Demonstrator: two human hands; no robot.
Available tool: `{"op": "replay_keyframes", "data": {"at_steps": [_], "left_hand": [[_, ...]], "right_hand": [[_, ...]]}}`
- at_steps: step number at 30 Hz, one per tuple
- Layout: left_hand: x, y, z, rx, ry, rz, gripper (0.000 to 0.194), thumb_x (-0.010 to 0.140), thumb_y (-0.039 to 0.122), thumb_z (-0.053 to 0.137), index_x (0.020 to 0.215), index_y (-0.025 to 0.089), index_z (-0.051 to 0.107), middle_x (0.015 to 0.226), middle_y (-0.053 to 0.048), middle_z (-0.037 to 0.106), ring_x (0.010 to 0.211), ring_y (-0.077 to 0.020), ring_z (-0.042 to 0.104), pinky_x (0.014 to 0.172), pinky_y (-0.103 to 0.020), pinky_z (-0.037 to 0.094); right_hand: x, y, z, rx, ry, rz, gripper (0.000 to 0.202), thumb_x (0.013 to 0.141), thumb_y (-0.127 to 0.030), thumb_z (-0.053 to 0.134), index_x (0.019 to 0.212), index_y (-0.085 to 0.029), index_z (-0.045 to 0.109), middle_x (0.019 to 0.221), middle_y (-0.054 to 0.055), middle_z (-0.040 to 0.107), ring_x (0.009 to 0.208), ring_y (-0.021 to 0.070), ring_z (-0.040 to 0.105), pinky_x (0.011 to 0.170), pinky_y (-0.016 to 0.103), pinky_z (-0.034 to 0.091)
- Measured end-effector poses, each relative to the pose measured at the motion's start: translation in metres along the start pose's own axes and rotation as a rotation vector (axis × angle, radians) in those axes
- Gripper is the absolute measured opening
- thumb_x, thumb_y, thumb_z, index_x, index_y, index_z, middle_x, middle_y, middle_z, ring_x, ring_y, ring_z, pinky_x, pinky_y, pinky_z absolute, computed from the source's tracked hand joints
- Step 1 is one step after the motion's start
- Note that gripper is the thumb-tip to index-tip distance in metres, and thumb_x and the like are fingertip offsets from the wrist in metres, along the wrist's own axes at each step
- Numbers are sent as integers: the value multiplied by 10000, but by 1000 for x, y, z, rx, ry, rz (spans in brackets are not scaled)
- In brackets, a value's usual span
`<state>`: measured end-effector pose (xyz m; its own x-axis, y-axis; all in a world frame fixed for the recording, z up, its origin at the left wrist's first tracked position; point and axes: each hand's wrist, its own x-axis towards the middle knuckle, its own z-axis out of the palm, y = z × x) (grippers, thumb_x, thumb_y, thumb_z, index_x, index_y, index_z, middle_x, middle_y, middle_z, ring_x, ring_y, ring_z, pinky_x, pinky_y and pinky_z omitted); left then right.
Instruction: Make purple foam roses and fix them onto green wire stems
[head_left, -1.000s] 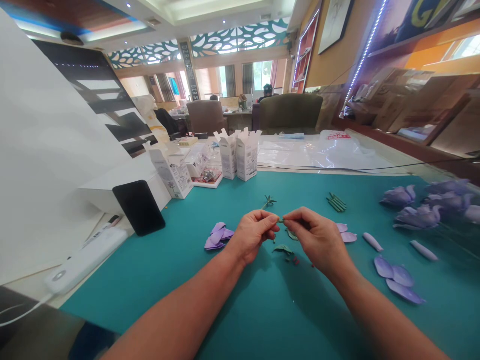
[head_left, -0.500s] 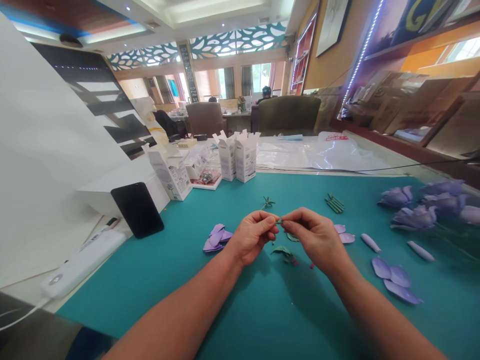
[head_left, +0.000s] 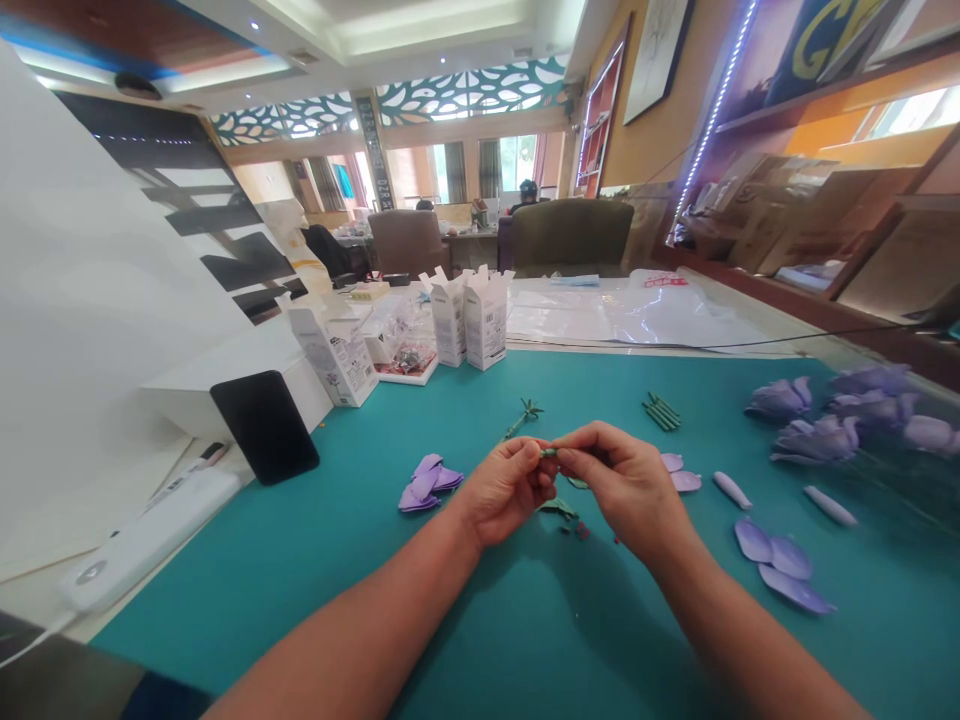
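Note:
Between my fingertips is a small green stem piece (head_left: 549,453). My left hand (head_left: 508,492) pinches one end and my right hand (head_left: 626,485) pinches the other, so much of it is hidden. Just beyond my left hand lies a green stem with a spiky, star-shaped top (head_left: 531,408). Green leaves (head_left: 559,508) and tiny red bits (head_left: 582,531) rest on the mat below my hands. Purple petals (head_left: 427,484) are piled left of my left hand, and other petals (head_left: 684,481) show partly behind my right hand.
A bundle of green sticks (head_left: 661,410) lies on the green mat (head_left: 300,590). To the right are loose petals (head_left: 786,558), two purple rolled pieces (head_left: 731,490) and purple flowers (head_left: 817,440). White boxes (head_left: 486,320), a black phone (head_left: 264,428) and a power strip (head_left: 154,535) stand around the edges.
The green stem piece shows more between my fingertips, and my hands sit slightly lower. The whole view has shifted a little. Both hands keep their pinch.

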<state>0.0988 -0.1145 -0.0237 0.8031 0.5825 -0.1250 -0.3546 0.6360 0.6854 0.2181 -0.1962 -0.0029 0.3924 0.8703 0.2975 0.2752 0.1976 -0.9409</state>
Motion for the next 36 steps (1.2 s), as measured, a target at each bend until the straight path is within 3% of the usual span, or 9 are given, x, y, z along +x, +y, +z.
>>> {"op": "replay_keyframes", "data": {"at_steps": [22, 28, 31, 34, 36], "left_hand": [[-1, -1, 3, -17, 40, -10, 442, 466, 345, 874, 678, 137, 548, 589, 40, 530, 537, -33, 468, 552, -174, 381], [3, 2, 0, 154, 87, 25, 347, 553, 325, 830, 714, 121, 601, 616, 0, 603, 532, -54, 514, 556, -196, 407], [6, 5, -4, 258, 164, 54, 324, 559, 316, 818, 721, 115, 622, 625, -14, 627, 526, -58, 523, 540, -193, 401], [9, 9, -8, 306, 231, 83, 311, 559, 319, 811, 718, 116, 636, 612, -6, 621, 509, -50, 515, 522, -185, 389], [10, 11, -10, 320, 253, 95, 311, 560, 328, 807, 715, 118, 639, 606, -4, 618, 504, -50, 512, 517, -187, 391]], "right_hand": [[0, 2, 4, 8, -3, -4, 128, 744, -300, 619, 738, -185, 675, 636, 25, 672, 613, 150, 614, 588, 276, 512], [4, 9, 2, -109, 12, 16, 158, 758, -325, 597, 780, -188, 673, 677, 17, 669, 630, 142, 593, 596, 270, 475], [8, 17, -4, -163, -44, 25, 212, 786, -342, 548, 855, -190, 678, 690, 21, 669, 649, 150, 605, 622, 283, 487], [15, 26, -18, -193, -3, 69, 277, 791, -369, 516, 928, -184, 670, 686, 27, 670, 649, 158, 622, 614, 288, 499], [20, 33, -30, -329, 21, 83, 264, 779, -362, 516, 894, -191, 680, 685, 26, 675, 621, 156, 619, 584, 279, 486]]}}
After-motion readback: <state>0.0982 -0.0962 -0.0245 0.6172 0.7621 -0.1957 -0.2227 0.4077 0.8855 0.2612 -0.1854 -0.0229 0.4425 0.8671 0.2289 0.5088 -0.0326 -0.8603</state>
